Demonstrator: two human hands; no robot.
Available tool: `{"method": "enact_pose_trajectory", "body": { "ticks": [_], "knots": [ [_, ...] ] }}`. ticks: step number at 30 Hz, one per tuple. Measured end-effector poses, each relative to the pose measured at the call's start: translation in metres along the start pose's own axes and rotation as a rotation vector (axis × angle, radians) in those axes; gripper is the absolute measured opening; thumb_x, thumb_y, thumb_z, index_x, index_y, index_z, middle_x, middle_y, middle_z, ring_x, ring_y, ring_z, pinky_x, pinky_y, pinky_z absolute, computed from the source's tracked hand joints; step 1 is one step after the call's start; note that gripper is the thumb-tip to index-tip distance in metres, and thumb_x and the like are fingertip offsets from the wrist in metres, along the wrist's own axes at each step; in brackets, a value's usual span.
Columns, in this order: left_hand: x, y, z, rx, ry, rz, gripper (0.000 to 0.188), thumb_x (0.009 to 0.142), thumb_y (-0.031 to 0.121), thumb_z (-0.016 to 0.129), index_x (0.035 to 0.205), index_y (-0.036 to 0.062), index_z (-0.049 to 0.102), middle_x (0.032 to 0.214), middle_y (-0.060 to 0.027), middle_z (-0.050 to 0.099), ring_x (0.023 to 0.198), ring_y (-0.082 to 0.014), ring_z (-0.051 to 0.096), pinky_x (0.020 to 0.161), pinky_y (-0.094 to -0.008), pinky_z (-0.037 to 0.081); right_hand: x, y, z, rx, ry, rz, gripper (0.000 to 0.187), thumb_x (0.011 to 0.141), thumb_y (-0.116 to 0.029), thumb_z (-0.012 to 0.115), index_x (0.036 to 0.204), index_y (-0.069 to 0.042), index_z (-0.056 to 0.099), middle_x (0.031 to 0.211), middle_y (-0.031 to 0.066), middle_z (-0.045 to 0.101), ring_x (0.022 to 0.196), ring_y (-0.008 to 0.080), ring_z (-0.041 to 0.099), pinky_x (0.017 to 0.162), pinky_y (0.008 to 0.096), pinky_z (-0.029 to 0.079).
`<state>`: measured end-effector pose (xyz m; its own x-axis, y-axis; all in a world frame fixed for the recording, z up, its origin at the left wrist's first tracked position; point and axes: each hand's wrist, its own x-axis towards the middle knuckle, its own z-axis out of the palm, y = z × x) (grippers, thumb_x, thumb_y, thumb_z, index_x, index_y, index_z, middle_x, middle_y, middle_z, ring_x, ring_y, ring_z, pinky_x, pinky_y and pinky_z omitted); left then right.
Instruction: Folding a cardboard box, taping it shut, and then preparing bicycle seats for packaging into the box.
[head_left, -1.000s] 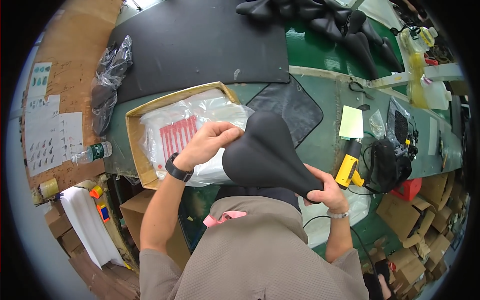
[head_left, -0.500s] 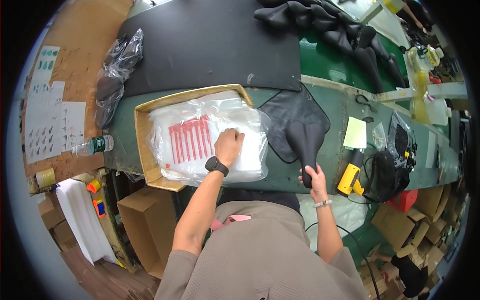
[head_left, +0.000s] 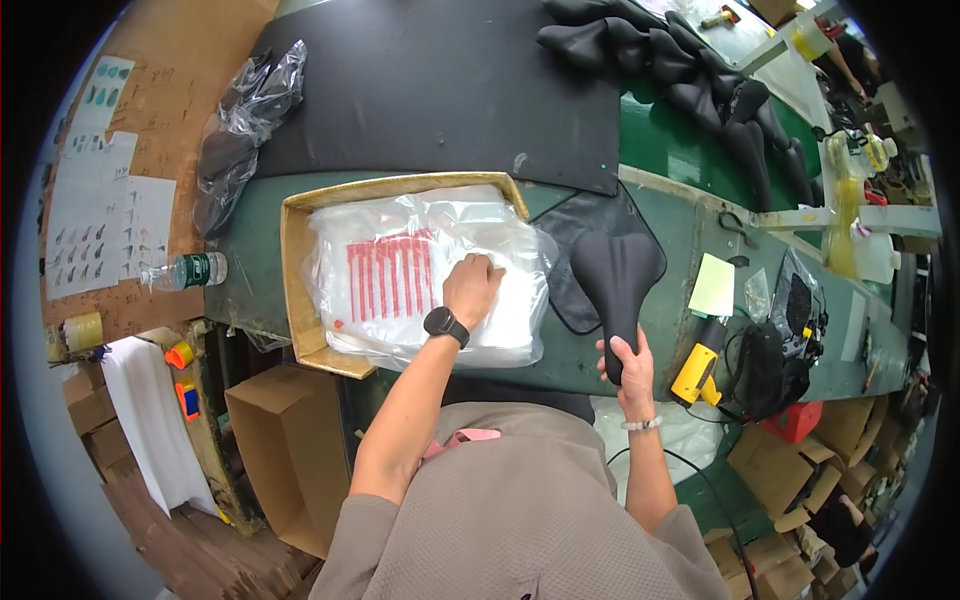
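Observation:
A black bicycle saddle [head_left: 617, 275] is held by its narrow nose in my right hand [head_left: 630, 368], fingers wrapped round it and thumb on top. Its wide end points away from me over a black cloth-like sheet [head_left: 566, 296] on the bench. My left hand [head_left: 472, 291], a dark watch on its wrist, rests on a stack of clear plastic bags [head_left: 505, 335] with its fingers curled in and pinching the top bag; the fingertips are partly hidden. Red stripes are printed on the bags' left part. The stack lies in a shallow cardboard box [head_left: 297, 262].
A yellow heat gun [head_left: 697, 373] and a pale yellow paper pad [head_left: 712, 284] lie right of the saddle. Several black saddles [head_left: 690, 100] are heaped at the far right. A plastic bottle [head_left: 190, 270] lies left, below a wrapped saddle [head_left: 228, 165]. A black mat [head_left: 440, 90] covers the back.
The whole view has shifted a little. The saddle's wide end appears slightly larger and raised in my right hand. My left hand stays on the bags.

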<state>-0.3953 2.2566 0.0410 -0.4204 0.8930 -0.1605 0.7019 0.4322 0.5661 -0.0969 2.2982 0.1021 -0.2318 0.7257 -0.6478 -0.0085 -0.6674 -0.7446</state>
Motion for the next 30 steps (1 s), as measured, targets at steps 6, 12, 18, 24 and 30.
{"method": "enact_pose_trajectory", "body": {
  "ticks": [6, 12, 18, 24, 30],
  "knots": [
    [-0.008, -0.046, -0.008, -0.608, -0.168, -0.115, 0.03, 0.097, 0.022, 0.056, 0.099, -0.0065, 0.066, 0.092, -0.0116, 0.07, 0.086, -0.0242, 0.064, 0.078, -0.0367, 0.05, -0.034, -0.024, 0.025, -0.152, -0.056, -0.157, 0.076, 0.085, -0.009, 0.067, 0.15, -0.001, 0.03, 0.092, 0.0107, 0.065, 0.061, 0.0118, 0.06, 0.051, 0.0232, 0.048],
    [-0.01, -0.04, -0.029, -0.764, -0.263, -0.376, 0.028, 0.095, 0.022, 0.063, 0.101, -0.0045, 0.07, 0.084, -0.0032, 0.067, 0.075, -0.0109, 0.057, 0.071, -0.0249, 0.046, -0.035, -0.031, 0.059, -0.532, -0.159, -0.518, 0.083, 0.078, -0.008, 0.076, 0.148, 0.005, 0.033, 0.115, 0.0174, 0.069, 0.101, 0.0195, 0.066, 0.091, 0.0295, 0.05],
    [-0.017, -0.036, -0.032, -0.921, -0.306, -0.388, 0.028, 0.099, 0.023, 0.058, 0.096, -0.0024, 0.069, 0.081, -0.001, 0.064, 0.07, -0.0082, 0.053, 0.066, -0.0238, 0.044, -0.023, -0.023, 0.091, -0.747, -0.233, -0.735, 0.084, 0.073, -0.008, 0.078, 0.145, 0.006, 0.037, 0.104, 0.0238, 0.069, 0.082, 0.0345, 0.072, 0.073, 0.0346, 0.057],
    [-0.02, -0.058, -0.03, -1.119, -0.229, -0.682, 0.028, 0.102, 0.021, 0.048, 0.1, -0.0005, 0.066, 0.085, -0.0015, 0.066, 0.074, -0.0098, 0.06, 0.072, -0.0236, 0.049, 0.001, 0.002, 0.098, -1.323, -0.316, -0.762, 0.089, 0.072, -0.009, 0.077, 0.151, -0.011, 0.036, 0.09, 0.0148, 0.065, 0.072, 0.0325, 0.066, 0.061, 0.0429, 0.053],
    [-0.026, -0.045, -0.131, -1.931, 0.554, -0.468, 0.03, 0.102, 0.022, 0.044, 0.102, 0.0023, 0.067, 0.093, -0.0019, 0.07, 0.085, -0.017, 0.068, 0.078, -0.0276, 0.054, -0.002, -0.013, 0.104, -1.288, -0.294, -0.714, 0.088, 0.072, -0.01, 0.076, 0.15, -0.01, 0.037, 0.086, 0.0165, 0.066, 0.07, 0.0343, 0.066, 0.061, 0.0441, 0.052]
  ]
}}
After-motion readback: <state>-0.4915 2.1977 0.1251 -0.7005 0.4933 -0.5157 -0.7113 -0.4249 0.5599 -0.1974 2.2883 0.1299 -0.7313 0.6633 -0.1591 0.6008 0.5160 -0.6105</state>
